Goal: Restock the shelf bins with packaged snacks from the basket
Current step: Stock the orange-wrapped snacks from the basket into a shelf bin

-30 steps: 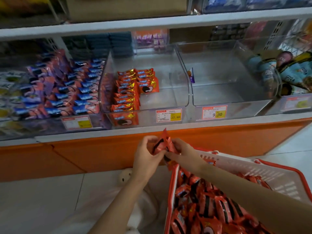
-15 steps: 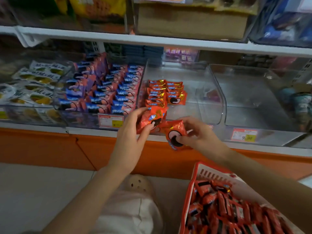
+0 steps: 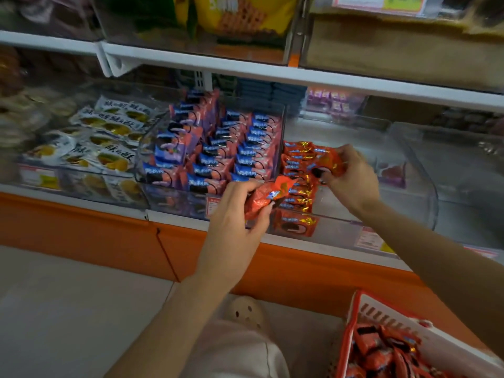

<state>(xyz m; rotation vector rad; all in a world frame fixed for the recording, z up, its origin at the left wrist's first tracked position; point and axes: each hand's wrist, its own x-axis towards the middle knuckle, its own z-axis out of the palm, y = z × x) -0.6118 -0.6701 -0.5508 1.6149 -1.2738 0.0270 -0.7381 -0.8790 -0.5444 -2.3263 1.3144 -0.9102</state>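
Note:
My left hand [image 3: 240, 214] grips an orange snack packet [image 3: 268, 199] in front of the clear bin [image 3: 420, 184]. My right hand [image 3: 349, 175] reaches inside that bin and pinches a second orange packet [image 3: 328, 159] beside the row of orange packets [image 3: 298, 173] stacked along the bin's left side. The red-and-white basket [image 3: 387, 320] stands at the bottom right with several more orange packets [image 3: 381, 356] in it.
Left of the orange row, a bin holds blue-and-pink packets [image 3: 226, 151], and white-and-yellow packets [image 3: 106, 140] lie further left. An empty clear bin [image 3: 463, 170] stands to the right. A white shelf board [image 3: 272, 75] overhangs the bins. A beige shoe [image 3: 245, 312] rests on the floor below.
Both hands rose from the shelf's front edge toward the bin. My right hand moved its packet into the bin next to the row; my left hand still holds its packet in front.

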